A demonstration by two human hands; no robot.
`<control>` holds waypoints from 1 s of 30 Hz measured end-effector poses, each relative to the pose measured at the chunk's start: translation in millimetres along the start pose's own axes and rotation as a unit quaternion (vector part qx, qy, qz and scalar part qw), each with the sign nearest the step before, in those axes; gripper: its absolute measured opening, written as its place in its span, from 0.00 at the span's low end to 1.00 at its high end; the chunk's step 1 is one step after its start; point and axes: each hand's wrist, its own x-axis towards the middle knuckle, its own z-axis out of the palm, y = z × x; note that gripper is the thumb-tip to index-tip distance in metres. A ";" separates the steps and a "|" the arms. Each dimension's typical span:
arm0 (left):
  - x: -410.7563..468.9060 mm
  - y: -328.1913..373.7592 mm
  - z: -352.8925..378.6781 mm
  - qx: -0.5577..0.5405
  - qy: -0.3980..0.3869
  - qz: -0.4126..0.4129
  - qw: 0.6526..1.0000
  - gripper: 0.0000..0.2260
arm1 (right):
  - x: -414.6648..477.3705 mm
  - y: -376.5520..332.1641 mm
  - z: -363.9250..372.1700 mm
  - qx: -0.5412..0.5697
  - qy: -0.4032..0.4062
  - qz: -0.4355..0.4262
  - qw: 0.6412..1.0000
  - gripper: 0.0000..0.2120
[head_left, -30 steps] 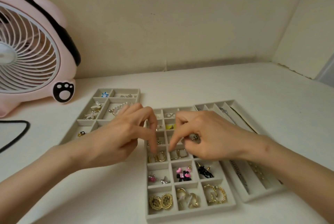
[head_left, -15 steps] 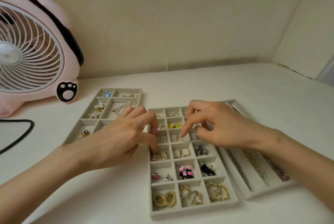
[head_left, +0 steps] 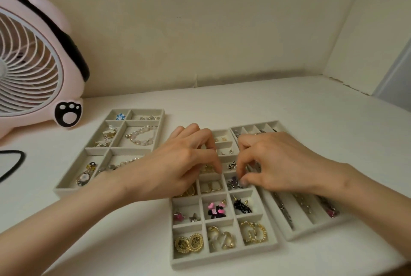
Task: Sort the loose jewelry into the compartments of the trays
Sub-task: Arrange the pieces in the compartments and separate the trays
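Three grey felt trays lie side by side. The middle tray (head_left: pixel 223 259) has small compartments with earring pairs: gold discs (head_left: pixel 189 243), pink-and-black bows (head_left: pixel 216 209), rectangular gold hoops (head_left: pixel 211 186). My left hand (head_left: pixel 175 164) arches over its left column, index fingertip down beside the gold pieces, thumb hidden. My right hand (head_left: pixel 280 162) reaches in from the right; its thumb and index finger pinch at a dark purple earring (head_left: pixel 233 181) in the right column. The left tray (head_left: pixel 66 190) holds a pearl bracelet (head_left: pixel 140 137). My right forearm crosses the right tray (head_left: pixel 295 236), which has long slots with chains.
A pink fan (head_left: pixel 33 64) with a paw-print foot stands at the back left, and a black cable (head_left: pixel 11 164) loops beside it. Walls close the back and the right side. The white tabletop (head_left: pixel 311 108) stretches behind the trays.
My right hand has come nearer, from the upper compartments down to the dark purple earring. My left hand stays over the tray's left column, fingertip shifted slightly.
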 end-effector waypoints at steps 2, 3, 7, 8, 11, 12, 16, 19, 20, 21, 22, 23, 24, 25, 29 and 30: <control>4.7 1.1 1.3 -0.011 -0.003 -0.007 1.000 0.19 | 1.1 -2.6 1.6 -0.011 0.007 -0.008 1.000 0.05; 6.4 1.6 1.6 -0.013 -0.006 -0.009 1.000 0.19 | 1.7 -3.4 2.0 -0.014 0.009 -0.010 1.000 0.04; 11.1 1.3 2.2 -0.013 -0.010 -0.001 1.000 0.21 | 1.9 -4.0 0.9 -0.009 0.007 -0.014 1.000 0.03; 11.8 1.7 2.3 -0.013 -0.014 0.003 1.000 0.21 | 1.9 -3.6 0.1 -0.004 0.005 -0.012 1.000 0.03; 12.9 5.6 2.9 -0.019 -0.028 0.016 0.999 0.23 | 2.1 -1.6 -2.1 0.010 -0.002 -0.006 1.000 0.03; 13.1 6.4 3.2 -0.022 -0.027 0.017 0.999 0.22 | 2.3 -0.8 -2.9 0.017 -0.002 -0.003 1.000 0.03; 14.9 7.2 5.3 -0.042 -0.017 -0.016 0.999 0.16 | 3.3 3.2 -5.7 0.063 0.003 0.017 0.998 0.02; 17.0 9.8 5.9 -0.105 -0.011 -0.057 0.993 0.09 | 3.6 9.1 -9.2 0.141 0.006 0.035 0.989 0.03; 17.5 11.3 5.5 -0.149 -0.012 -0.077 0.986 0.07 | 3.8 11.3 -10.1 0.182 0.008 0.041 0.982 0.04; 17.8 13.1 4.6 -0.202 -0.015 -0.096 0.975 0.07 | 4.1 13.4 -10.5 0.222 0.009 0.045 0.974 0.04; 18.2 14.9 3.6 -0.256 -0.018 -0.110 0.960 0.08 | 4.5 15.5 -10.4 0.256 0.010 0.049 0.965 0.04; 18.9 16.7 3.1 -0.301 -0.019 -0.117 0.946 0.10 | 4.8 17.2 -10.0 0.283 0.012 0.053 0.958 0.03; 19.6 18.3 2.4 -0.334 -0.019 -0.124 0.934 0.10 | 5.1 18.5 -9.3 0.305 0.014 0.057 0.950 0.03; 20.9 19.6 2.4 -0.358 -0.018 -0.132 0.924 0.11 | 5.2 19.1 -8.8 0.326 0.015 0.061 0.943 0.02; 24.8 21.1 5.3 -0.415 -0.011 -0.165 0.895 0.13 | 4.6 20.3 -7.6 0.388 0.009 0.082 0.918 0.04; 25.2 21.2 6.0 -0.420 -0.011 -0.171 0.891 0.13 | 4.7 20.3 -7.0 0.398 0.008 0.086 0.913 0.05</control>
